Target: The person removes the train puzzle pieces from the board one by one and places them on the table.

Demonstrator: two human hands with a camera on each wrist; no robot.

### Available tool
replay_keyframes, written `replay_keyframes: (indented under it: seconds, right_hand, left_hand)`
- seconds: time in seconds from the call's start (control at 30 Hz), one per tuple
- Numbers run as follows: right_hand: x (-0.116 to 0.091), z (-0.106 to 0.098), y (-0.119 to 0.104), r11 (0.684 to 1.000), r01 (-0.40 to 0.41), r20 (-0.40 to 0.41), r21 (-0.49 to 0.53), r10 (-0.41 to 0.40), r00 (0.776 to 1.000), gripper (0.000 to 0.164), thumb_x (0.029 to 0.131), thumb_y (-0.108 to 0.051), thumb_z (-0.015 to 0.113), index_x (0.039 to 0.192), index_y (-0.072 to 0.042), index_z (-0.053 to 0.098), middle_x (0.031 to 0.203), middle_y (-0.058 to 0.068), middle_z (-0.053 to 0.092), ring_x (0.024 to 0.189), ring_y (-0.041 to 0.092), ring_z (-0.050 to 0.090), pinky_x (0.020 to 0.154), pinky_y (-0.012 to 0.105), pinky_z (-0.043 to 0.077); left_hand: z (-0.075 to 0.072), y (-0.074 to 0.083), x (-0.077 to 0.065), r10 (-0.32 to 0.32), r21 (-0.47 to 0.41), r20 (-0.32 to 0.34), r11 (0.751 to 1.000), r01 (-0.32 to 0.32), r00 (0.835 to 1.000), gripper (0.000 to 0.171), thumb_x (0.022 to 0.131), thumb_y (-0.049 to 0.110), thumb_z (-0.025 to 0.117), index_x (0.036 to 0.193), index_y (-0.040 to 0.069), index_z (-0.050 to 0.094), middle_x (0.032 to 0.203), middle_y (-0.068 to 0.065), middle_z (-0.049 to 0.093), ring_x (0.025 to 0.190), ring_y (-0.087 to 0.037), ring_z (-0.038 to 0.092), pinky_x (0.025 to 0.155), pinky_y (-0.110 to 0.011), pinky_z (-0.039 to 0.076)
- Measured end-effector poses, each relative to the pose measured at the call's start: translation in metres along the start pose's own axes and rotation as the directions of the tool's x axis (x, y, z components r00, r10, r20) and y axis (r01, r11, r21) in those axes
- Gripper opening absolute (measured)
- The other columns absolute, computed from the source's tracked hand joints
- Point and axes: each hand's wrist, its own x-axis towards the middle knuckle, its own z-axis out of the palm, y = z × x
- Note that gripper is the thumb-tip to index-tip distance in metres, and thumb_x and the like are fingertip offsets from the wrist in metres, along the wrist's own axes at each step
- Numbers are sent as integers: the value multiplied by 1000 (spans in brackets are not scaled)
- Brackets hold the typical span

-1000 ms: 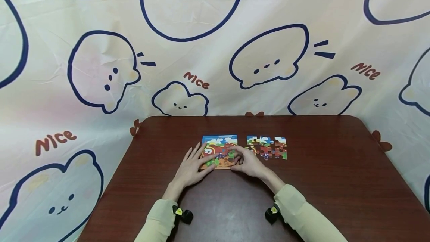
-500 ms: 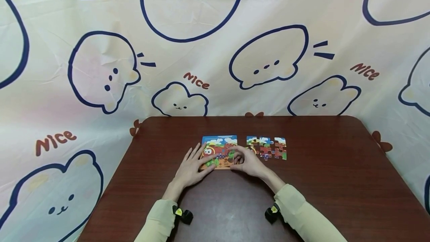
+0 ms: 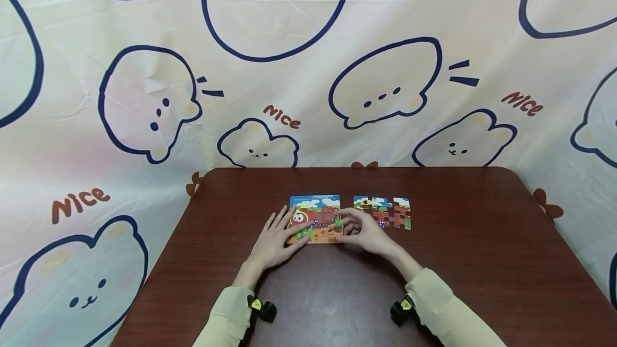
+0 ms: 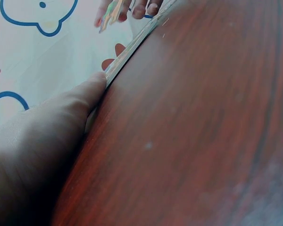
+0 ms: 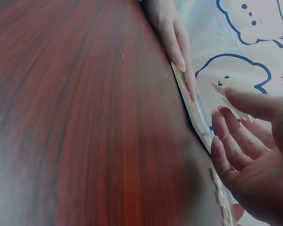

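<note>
A picture puzzle board (image 3: 314,201) with a blue sky and red train lies on the table. My left hand (image 3: 272,240) rests on its left side, fingers spread; the left wrist view shows its thumb (image 4: 87,92) against the board's edge. My right hand (image 3: 365,232) is at the board's right edge. Between its thumb and fingers it pinches a puzzle piece (image 4: 114,10), which the left wrist view shows raised above the board. In the right wrist view this puzzle piece (image 5: 219,89) is seen edge-on, so its picture cannot be made out.
Joined puzzle pieces (image 3: 381,205) lie just right of the board, partly behind my right hand. Another strip of pieces (image 3: 402,213) is a small gap farther right. The brown table (image 3: 482,261) ends at a cartoon-printed cloth (image 3: 376,149).
My right hand has shifted a little to the right, toward the board's right edge, covering more of the loose pieces. My left hand has stayed in place.
</note>
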Motion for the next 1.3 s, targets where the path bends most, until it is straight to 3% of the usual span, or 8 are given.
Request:
replay_keyframes:
  seconds: [0.67,0.97,1.13,1.3]
  right_hand:
    - [-53,-46,2,999,-38,-58,-16,37,998,60,97,-9,84,151,0,59,113,21,70,92,12,71,78,25,59]
    - [-72,-61,3,979,-6,-138,-203,-22,990,57,95,-13,88,146,-2,64,122,15,73,102,14,69,84,27,61]
    - [-83,-66,3,961,-49,-201,-273,-7,980,57,94,-18,90,145,-9,67,137,15,71,120,30,67,101,47,59]
    - [-93,-69,9,940,-48,-242,-339,-37,970,55,92,-18,91,142,-14,69,150,18,64,141,44,52,115,74,43]
  left_hand:
    - [1,0,0,-3,-10,-7,1000,3,1000,56,108,61,58,160,41,59,185,-6,23,174,-37,16,140,-65,12]
    - [1,0,0,3,-11,-16,1000,-3,1000,55,108,61,59,159,40,59,185,-7,24,174,-38,17,140,-66,13]
    - [1,0,0,-6,-15,-7,1000,5,1000,56,108,62,58,160,42,58,186,-5,23,174,-36,16,140,-65,12]
    - [1,-1,0,-9,-20,6,1000,9,1000,57,108,63,58,161,43,56,186,-4,22,174,-36,14,141,-64,11]
